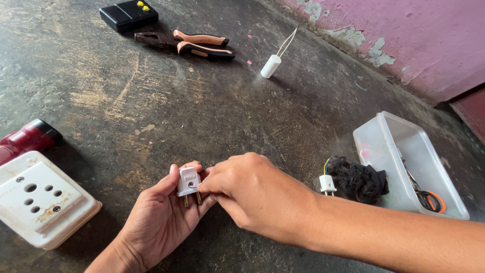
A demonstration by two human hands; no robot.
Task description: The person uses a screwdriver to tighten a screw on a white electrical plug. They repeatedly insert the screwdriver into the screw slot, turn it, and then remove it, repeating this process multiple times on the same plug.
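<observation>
Left hand (156, 217) fingers grasping white two-pin plug (188, 183), right hand (252, 194) fingertips pinched on small screw at its face, white socket box (40, 202) left, pliers (187, 44) beyond, on dark floor (151, 111)

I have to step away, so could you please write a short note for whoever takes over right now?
Left hand: holds the white two-pin plug, pins pointing down.
Right hand: fingertips pinched at the plug's face; what they grip is hidden.
Nearby: white socket plate to the left, pliers at the far side, clear plastic box to the right.
Done: plug picked up.
Left: plug still in one piece, unopened.
</observation>
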